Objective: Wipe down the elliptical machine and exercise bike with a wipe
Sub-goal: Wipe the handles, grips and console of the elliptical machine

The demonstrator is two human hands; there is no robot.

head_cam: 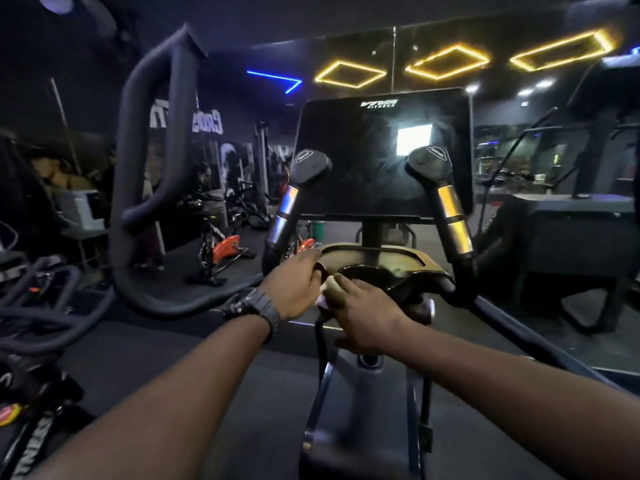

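Black and glossy, the elliptical (381,157) fills the view, its dark console above a tray (374,259). The left hand (294,284), a watch (258,306) at its wrist, rests curled on the tray's left front edge. The right hand (363,311), fingers (341,289) curled, pinches a pale wipe (327,293) against the tray's front edge.

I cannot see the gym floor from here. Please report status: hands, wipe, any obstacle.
Left hand on console tray edge. Right hand holding pale wipe at the tray. Nothing blocking.
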